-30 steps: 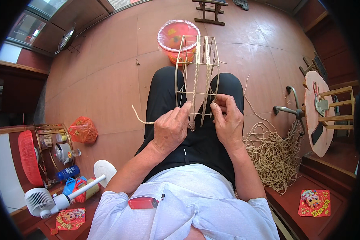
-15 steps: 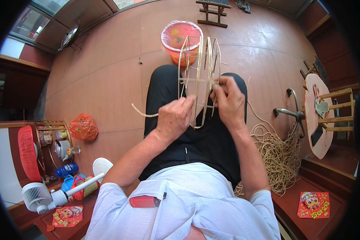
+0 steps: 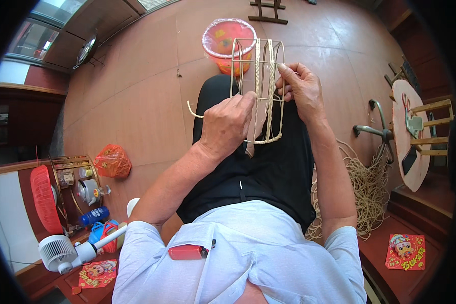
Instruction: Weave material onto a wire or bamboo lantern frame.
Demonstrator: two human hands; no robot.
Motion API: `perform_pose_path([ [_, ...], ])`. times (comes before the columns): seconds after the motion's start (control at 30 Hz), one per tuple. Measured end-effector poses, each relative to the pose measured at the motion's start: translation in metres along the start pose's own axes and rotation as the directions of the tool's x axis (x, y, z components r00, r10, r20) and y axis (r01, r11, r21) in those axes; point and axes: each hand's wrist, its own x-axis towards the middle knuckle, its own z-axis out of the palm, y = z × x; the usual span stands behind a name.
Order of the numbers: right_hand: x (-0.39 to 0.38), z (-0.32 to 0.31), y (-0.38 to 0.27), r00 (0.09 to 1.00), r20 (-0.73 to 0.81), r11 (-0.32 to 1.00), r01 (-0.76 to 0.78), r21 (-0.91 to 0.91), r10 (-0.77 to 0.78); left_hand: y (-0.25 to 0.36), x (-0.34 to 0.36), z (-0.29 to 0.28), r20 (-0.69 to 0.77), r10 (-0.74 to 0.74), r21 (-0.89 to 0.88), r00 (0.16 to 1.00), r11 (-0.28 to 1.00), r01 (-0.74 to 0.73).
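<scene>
Over my lap is a long, open wire frame [image 3: 282, 114] with rounded corners, its near end toward me. Strands of pale twisted cord [image 3: 258, 76] run lengthwise along its middle. My left hand [image 3: 229, 121] is closed at the frame's left side, and a loose end of cord [image 3: 192, 110] sticks out leftward from it. Its fingertips meet near the middle strands; what they pinch there is partly hidden. My right hand [image 3: 303, 90] pinches the frame's right side with thumb and fingers, farther from me than the left hand.
Beyond my knees stands a red bucket [image 3: 223, 61] with a clear plastic liner. A big heap of loose cord [image 3: 362, 195] lies at my right, near a round wooden tabletop [image 3: 415, 172] and metal chair legs [image 3: 372, 130]. To the left are a red plastic bag [image 3: 112, 161] and a white fan [image 3: 58, 253].
The frame has turned and tipped, showing its face more broadly. My right hand has moved away from me along its right side; my left hand has risen slightly.
</scene>
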Motion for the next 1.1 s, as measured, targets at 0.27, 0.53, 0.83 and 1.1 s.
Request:
perform_pose_path([
  [0.27, -0.089, 0.009, 0.029, 0.946, -0.218, 0.971, 0.236, -0.041, -0.239, 0.011, -0.037, -0.002, -0.103, 0.02, -0.019, 0.994, 1.0, -0.022],
  [0.53, -0.192, 0.019, 0.056, 0.993, 0.074, 0.995, -0.092, -0.029, 0.094, 0.021, -0.062, -0.018, 0.071, 0.032, 0.101, 0.997, 0.994, -0.039],
  [0.83, -0.164, 0.039, 0.073, 0.845, 0.405, 0.51, -0.534, 0.675, 0.349, 0.017, -0.062, -0.04, 0.281, 0.069, 0.165, 0.957, 0.979, -0.12],
  [1.1, -0.146, 0.049, 0.103, 0.775, 0.598, 0.121, -0.626, 0.77, 0.202, 0.011, -0.047, -0.053, 0.443, 0.122, 0.086, 0.888, 0.98, -0.177],
])
